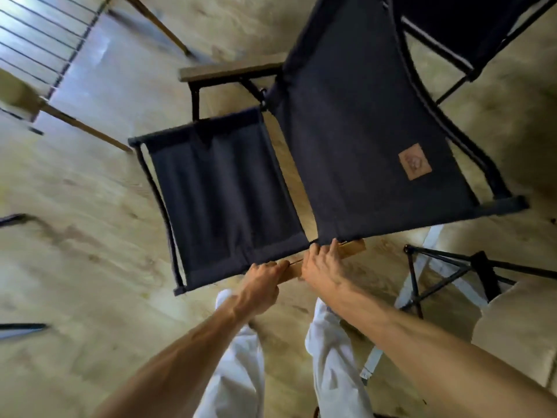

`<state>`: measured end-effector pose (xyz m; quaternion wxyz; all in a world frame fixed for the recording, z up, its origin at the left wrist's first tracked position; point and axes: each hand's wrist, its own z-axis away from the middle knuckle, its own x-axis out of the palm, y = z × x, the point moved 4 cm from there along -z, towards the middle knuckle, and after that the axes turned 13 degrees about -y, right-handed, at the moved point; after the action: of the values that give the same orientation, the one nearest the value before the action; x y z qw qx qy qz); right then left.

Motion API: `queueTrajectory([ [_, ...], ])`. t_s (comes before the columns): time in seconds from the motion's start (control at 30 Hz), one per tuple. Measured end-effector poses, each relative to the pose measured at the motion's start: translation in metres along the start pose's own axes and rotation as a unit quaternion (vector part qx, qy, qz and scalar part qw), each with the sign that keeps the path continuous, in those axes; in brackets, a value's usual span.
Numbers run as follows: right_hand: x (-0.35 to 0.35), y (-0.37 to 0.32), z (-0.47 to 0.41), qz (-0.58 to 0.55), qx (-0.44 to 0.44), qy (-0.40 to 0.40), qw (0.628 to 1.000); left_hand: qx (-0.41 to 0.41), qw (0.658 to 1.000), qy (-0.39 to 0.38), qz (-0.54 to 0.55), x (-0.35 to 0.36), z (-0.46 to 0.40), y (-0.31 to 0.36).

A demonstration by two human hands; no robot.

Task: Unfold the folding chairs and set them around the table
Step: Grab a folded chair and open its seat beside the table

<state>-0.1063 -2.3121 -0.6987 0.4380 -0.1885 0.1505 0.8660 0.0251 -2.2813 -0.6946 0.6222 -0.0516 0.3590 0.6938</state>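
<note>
Wood floor (pixel 75 206) below; we are clamping both hands, left hand (pixel 262 277) and right hand (pixel 321 265), on the stiff wooden armrest (pixel 351 247) at six o'clock of the light, slack-fabric folding chair (pixel 361 131).

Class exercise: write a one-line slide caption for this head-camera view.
Both hands, left hand and right hand, grip the near wooden armrest of a dark fabric folding chair on a wood floor.

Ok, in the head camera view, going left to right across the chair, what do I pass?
Railing → wooden table leg → chair seat fabric → chair backrest fabric → brown patch → black folded frame.
</note>
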Motion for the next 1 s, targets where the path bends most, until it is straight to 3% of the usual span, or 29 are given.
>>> queueTrajectory([
  [0.27, -0.109, -0.123, -0.048, -0.078, 0.032, 0.054, 0.995, -0.064, 0.989, 0.107, -0.085, -0.071, 0.041, -0.148],
  [0.53, -0.134, -0.155, -0.058, -0.187, 0.073, 0.085, 0.976, -0.111, 0.977, 0.144, -0.115, -0.088, 0.050, -0.185],
  [0.8, -0.168, -0.108, -0.026, -0.149, -0.010, 0.093, 0.984, -0.126, 0.980, 0.140, -0.064, -0.093, 0.073, -0.138],
  [0.9, -0.195, -0.051, 0.008, -0.110, -0.009, 0.128, 0.986, -0.116, 0.983, 0.144, -0.008, -0.104, 0.077, -0.079],
  [1.0, -0.219, 0.019, 0.048, -0.066, 0.002, 0.174, 0.983, -0.057, 0.987, 0.149, 0.024, -0.124, 0.072, 0.006],
])
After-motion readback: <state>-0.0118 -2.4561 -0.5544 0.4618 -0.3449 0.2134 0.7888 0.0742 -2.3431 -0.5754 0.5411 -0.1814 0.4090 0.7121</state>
